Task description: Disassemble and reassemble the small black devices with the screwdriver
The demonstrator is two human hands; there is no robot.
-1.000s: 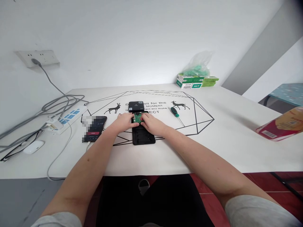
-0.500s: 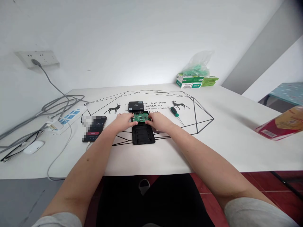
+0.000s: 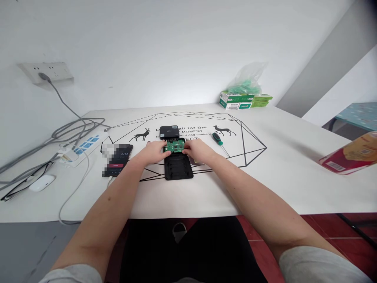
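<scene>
A green circuit board (image 3: 175, 146) sits in a black plastic tray in the middle of the table. My left hand (image 3: 153, 152) grips its left edge, thumb toward the near corner and fingers at the far side. At the right edge, my right hand (image 3: 198, 151) has its thumb and fingers pinched on the board's near right corner; the fingertips are partly hidden. Directly in front lies an open black plastic cover (image 3: 178, 168), inside facing up. Behind the board is a closed black box (image 3: 169, 132) with small stickers.
A green-handled screwdriver (image 3: 218, 139) lies to the right. On the left are a phone (image 3: 120, 159), a power strip (image 3: 88, 146) with cables, glasses (image 3: 28, 182) and a white mouse-like object (image 3: 42, 183). Small boxes (image 3: 237, 99) stand at the back; a red-yellow package (image 3: 350, 156) is far right.
My right thumb and fingers have drawn closer together at the board's right edge. My left hand and the board stay nearly in place.
</scene>
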